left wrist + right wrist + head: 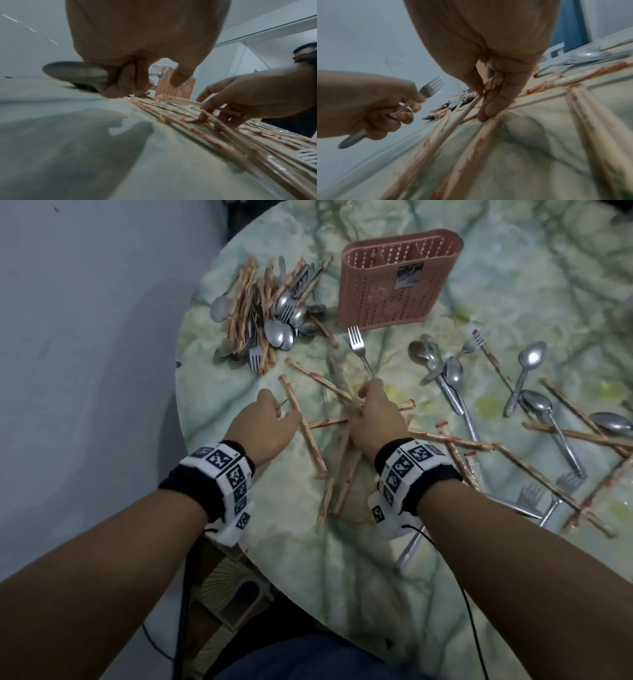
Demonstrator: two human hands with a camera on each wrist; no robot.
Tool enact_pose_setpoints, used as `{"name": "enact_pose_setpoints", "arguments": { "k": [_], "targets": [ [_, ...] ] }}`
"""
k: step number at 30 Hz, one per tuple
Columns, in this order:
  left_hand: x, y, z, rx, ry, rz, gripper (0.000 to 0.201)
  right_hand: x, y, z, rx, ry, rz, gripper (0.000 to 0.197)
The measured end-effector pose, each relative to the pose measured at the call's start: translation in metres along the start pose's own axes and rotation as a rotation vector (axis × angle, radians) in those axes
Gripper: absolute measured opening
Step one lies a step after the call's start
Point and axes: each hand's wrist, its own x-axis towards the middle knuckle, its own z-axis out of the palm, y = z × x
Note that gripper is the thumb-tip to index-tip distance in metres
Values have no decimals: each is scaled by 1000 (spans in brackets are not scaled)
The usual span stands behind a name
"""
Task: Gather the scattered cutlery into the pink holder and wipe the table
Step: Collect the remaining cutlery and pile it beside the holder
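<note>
My left hand (270, 419) grips a metal fork (429, 88) by the handle, whose flat end (73, 73) sticks out past the curled fingers. Only a thin metal sliver of it shows in the head view. My right hand (373, 412) pinches red-stained wooden chopsticks (471, 108) between thumb and fingers, close to the table. A second fork (358, 347) lies just beyond it, handle end reaching under the fingertips. The pink slotted holder (394, 282) stands upright behind both hands. Several loose chopsticks (308, 440) cross between the hands.
A heap of spoons, forks and chopsticks (270, 309) lies left of the holder. More spoons (452, 374), forks and chopsticks are scattered right. The round marble table (376, 577) ends just left of my left hand. Another person (305, 81) stands beyond the table.
</note>
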Motion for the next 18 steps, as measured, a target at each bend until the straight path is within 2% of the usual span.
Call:
{"name": "enact_pose_setpoints", "arguments": {
  "k": [2, 4, 8, 11, 14, 16, 18],
  "targets": [
    [13, 12, 6, 35, 22, -40, 52, -6, -1, -4, 39, 34, 31, 33],
    [28, 20, 16, 86, -18, -79, 60, -12, 0, -8, 73, 67, 66, 39],
    [45, 21, 22, 122, -51, -93, 34, -20, 8, -16, 167, 100, 123, 36],
    [44, 13, 16, 21, -44, -63, 34, -18, 10, -15, 266, 154, 145, 28],
    [32, 8, 9, -18, -6, 31, 28, -14, 5, -11, 349, 173, 158, 23],
    [27, 11, 7, 24, 33, 128, 24, -11, 2, -11, 377, 164, 140, 20],
    [28, 19, 12, 70, 12, 247, 26, -10, 2, -15, 398, 169, 129, 20]
  ]
}}
